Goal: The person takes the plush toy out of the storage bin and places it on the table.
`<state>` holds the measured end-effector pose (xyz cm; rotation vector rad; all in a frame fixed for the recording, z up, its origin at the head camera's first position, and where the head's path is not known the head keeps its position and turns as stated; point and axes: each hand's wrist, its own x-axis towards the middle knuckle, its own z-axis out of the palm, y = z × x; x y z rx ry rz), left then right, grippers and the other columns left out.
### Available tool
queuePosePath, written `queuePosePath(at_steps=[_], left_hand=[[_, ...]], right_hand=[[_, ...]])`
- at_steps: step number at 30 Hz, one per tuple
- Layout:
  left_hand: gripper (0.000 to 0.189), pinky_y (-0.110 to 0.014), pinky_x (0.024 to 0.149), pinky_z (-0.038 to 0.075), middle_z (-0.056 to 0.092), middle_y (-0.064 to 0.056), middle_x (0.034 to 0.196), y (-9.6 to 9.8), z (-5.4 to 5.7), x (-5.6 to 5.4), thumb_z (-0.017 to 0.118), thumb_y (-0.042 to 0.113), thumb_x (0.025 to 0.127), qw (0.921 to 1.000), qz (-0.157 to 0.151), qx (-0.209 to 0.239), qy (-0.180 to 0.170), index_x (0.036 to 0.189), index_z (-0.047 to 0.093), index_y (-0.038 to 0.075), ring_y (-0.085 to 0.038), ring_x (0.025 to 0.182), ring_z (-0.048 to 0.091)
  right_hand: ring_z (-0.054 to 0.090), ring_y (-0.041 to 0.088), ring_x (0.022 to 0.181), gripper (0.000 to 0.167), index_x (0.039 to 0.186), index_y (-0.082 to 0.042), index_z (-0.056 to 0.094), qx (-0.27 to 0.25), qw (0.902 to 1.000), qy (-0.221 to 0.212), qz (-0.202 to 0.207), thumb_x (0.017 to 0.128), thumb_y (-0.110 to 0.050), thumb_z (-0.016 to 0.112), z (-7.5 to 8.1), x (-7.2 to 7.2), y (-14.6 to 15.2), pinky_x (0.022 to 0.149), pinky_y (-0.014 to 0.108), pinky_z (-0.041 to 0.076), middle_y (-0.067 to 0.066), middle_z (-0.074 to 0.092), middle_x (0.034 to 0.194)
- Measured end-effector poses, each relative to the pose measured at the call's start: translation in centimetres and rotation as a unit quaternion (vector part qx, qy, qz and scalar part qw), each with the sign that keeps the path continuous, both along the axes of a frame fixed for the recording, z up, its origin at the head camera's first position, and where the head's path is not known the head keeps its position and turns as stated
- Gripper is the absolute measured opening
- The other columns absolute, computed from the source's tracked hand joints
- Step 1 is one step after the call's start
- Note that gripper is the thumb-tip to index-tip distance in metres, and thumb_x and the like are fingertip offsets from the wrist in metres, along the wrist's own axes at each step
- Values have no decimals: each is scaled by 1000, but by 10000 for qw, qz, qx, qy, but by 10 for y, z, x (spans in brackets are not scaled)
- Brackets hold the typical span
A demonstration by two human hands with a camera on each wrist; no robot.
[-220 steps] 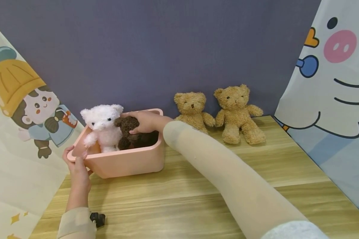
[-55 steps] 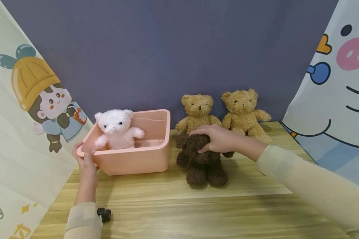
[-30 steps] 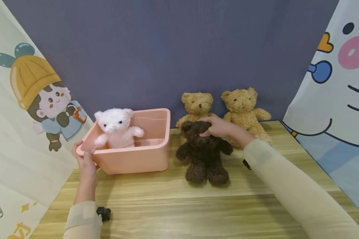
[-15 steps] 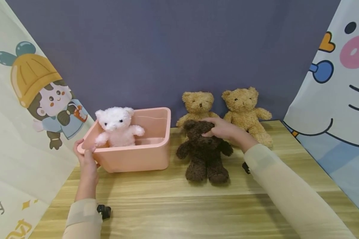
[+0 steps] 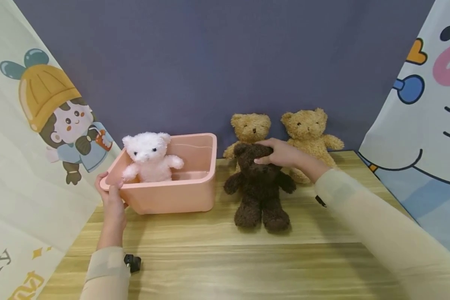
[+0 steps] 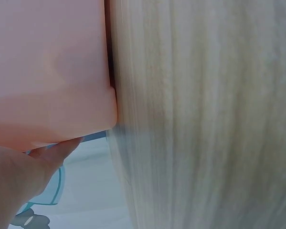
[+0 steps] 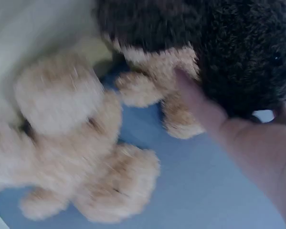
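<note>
Dark-brown bear [image 5: 261, 191] moved from tub [image 5: 168, 200], shaggy, perhaps seated

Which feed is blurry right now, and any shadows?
Right wrist: blurred, fur smeared on the lower-left tan bear, dark brown bear underlit; head: clearer, soft shadow on the tabletop below the right sleeve; left wrist: tabletop grain soft.

I see the bin [image 5: 172, 199] at eleven o'clock on the counter [image 5: 217, 266], one bear [image 5: 150, 168] inside; toward one o'clock, another bear [image 5: 260, 191] before two others [image 5: 250, 126] [image 5: 306, 127].

1 fuzzy dark-brown bear [image 5: 261, 192], upright, just right of 1 open-topped pink bin [image 5: 172, 198].
</note>
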<state>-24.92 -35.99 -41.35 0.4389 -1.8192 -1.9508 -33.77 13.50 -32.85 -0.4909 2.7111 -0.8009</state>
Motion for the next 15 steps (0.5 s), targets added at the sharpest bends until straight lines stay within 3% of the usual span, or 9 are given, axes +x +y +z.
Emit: queuePosePath(at_steps=[4,7,15], left_hand=[[53,-48,104,37,25,9,166,2,1,-1,40,31,104,10000,23,70,-8,150,23,50,-19,149,32],[52,-50,105,37,26,10,164,3,2,0,40,30,104,9998,99,155,-8,149,24,50,-19,149,33],[52,-47,100,39,28,10,163,1,2,0,42,31,104,9997,153,189,51,149,26,50,-18,148,34]], right_hand=[[19,56,159,82,168,-17,32,917,9941,573,-23,103,-57,63,16,0,-5,122,74,28,26,14,176],[17,56,160,80,167,-16,33,1278,9900,602,17,104,-57,61,26,0,-11,123,74,26,25,14,176],[15,52,162,72,167,-22,34,1402,9890,451,162,107,-51,60,48,-6,-27,125,72,25,23,13,177]])
